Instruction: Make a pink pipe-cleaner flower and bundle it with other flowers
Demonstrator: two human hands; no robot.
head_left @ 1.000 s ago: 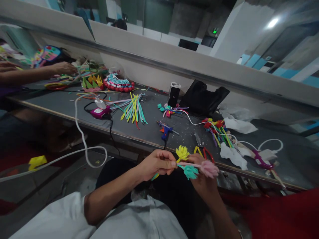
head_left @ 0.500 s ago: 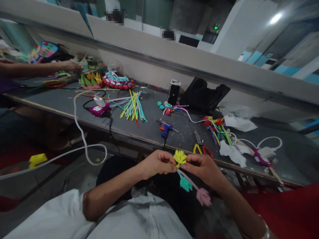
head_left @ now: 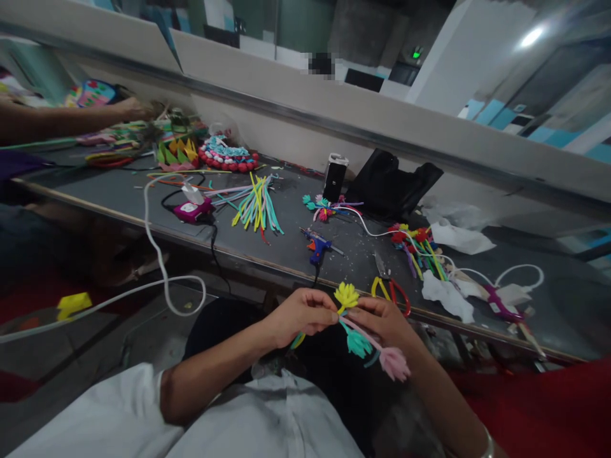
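My left hand (head_left: 308, 316) is closed, thumb and fingers pinching the stems of a small bunch of pipe-cleaner flowers just below the yellow flower (head_left: 346, 296). A teal flower (head_left: 358, 343) and a pink flower (head_left: 394, 363) hang from the same bunch, down to the right. My right hand (head_left: 380, 316) touches the bunch from the other side, its fingers bent behind the stems; what its fingertips grip is partly hidden. Both hands are over my lap in front of the table edge. Near them on the table lie a blue glue gun (head_left: 319, 246) and pliers with red and yellow handles (head_left: 387, 280).
On the dark table (head_left: 286, 254) lie loose pipe cleaners (head_left: 260, 207), finished flowers (head_left: 417, 238), a black bag (head_left: 394, 184), white paper (head_left: 446, 296) and purple power strips (head_left: 193, 210). A white cable (head_left: 155, 245) loops off the front edge. Another person's arm (head_left: 71, 121) reaches in at left.
My right hand has slid lower, from beside the yellow flower to the stems beneath it. The pink and teal flowers have swung slightly right. At left, the other person's arm has shifted.
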